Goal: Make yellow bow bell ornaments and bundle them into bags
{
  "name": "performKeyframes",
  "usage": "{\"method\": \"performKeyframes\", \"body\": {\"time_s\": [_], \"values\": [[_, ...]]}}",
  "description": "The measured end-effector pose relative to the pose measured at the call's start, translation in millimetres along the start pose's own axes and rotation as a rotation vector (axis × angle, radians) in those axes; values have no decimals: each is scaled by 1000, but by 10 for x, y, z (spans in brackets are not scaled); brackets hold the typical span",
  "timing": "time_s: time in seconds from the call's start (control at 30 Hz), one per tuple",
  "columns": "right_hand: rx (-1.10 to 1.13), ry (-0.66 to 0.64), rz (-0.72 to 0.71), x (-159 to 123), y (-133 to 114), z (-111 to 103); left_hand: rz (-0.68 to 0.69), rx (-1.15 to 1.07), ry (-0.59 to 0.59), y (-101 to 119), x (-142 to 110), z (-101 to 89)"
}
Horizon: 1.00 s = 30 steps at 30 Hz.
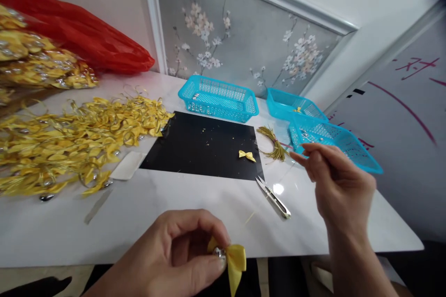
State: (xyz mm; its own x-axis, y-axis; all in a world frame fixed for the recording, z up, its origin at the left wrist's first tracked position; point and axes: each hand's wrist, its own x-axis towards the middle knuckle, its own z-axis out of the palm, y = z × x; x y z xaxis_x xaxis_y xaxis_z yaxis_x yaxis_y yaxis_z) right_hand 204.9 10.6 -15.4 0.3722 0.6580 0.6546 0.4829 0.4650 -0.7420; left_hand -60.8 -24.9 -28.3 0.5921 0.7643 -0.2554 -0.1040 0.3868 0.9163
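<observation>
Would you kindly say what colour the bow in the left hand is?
The bow is yellow, shown in the head view.

Only legible bit: handwritten red character (420,68) on the pale board (406,195) beyond the table's (209,195) right edge. Reads like 对, not certain. Right of it, a red stroke (438,82), cut off by the frame. Lower red marks (365,143), near the table's far right corner: too small and partly hidden, can't read.
</observation>
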Motion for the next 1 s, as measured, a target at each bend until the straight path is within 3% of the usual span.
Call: {"method": "performKeyframes", "body": {"time_s": [0.13, 0.2, 0.3, 0.37, 0.43, 0.6, 0.73, 0.87, 1.0], "values": [[-231, -123, -92, -110, 20, 14, -9, -43, -36, 28, 57, 33], [-226, -288, -11, -214, -109, 4, -9, -1, 12, 36, 80, 50], [-37, -658, 199, -423, -382, 8, 39, 99, 71, 43, 105, 66], [86, -787, 251, -575, -515, 48, 47, 117, 61, 45, 108, 66], [150, -781, 313, -711, -571, 117, 24, 89, 49, 40, 94, 53], [212, -628, 575, -910, -563, 268, 2, -68, 42, 9, 41, -3], [247, -563, 600, -961, -577, 312, 50, -1, 113, 37, 43, -9], [300, -493, 613, -1002, -595, 361, 26, 139, 78, 106, 41, -9], [300, -385, 559, -1065, -626, 427, 62, 71, 38, 89, 42, -26]]}}
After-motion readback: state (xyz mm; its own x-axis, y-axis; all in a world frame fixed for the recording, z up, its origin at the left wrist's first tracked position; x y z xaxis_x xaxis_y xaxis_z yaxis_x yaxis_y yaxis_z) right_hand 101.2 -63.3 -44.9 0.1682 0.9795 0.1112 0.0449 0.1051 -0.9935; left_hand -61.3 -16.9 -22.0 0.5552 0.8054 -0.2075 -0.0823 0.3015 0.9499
